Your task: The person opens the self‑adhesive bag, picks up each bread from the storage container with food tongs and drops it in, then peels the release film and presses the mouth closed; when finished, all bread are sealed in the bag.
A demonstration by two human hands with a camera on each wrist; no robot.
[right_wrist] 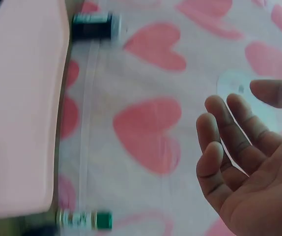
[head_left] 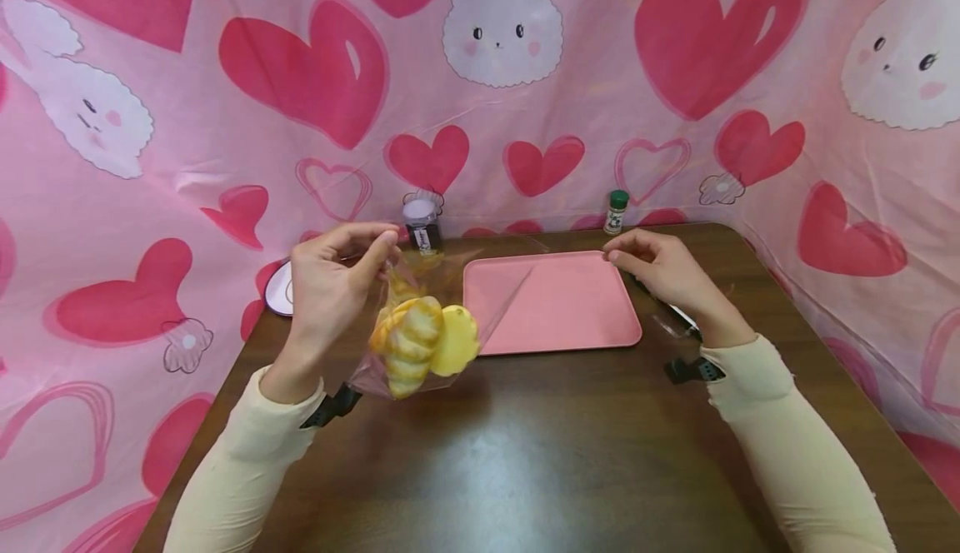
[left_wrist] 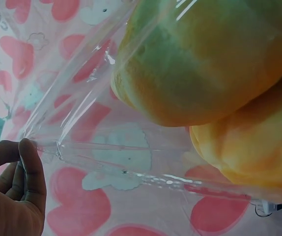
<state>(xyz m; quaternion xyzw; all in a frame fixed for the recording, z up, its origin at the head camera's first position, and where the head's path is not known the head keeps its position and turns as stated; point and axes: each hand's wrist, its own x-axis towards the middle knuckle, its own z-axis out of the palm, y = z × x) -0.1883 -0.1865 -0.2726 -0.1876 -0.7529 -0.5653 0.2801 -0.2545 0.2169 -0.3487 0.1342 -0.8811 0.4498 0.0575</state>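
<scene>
My left hand (head_left: 330, 291) pinches the gathered top of a clear plastic bag (head_left: 367, 378) between thumb and fingertip, holding it up above the table's left half. Inside the bag are a ridged, golden bread roll (head_left: 414, 345) and a flat yellow piece with a scalloped edge (head_left: 456, 341). More bread shows partly behind them. The left wrist view has the bread (left_wrist: 195, 64) close up through the stretched film. My right hand (head_left: 663, 278) hovers by the tray's far right corner. In the right wrist view its fingers (right_wrist: 239, 142) are loosely bent, apart from the thumb, with nothing between them.
A pink tray (head_left: 555, 307) lies on the dark wooden table (head_left: 510, 453). Along the back stand a white-lidded jar (head_left: 422, 224) and a small green-capped bottle (head_left: 617, 213). A white plate (head_left: 279, 291) is partly hidden behind my left hand. A dark and white item (head_left: 681, 318) lies under my right wrist.
</scene>
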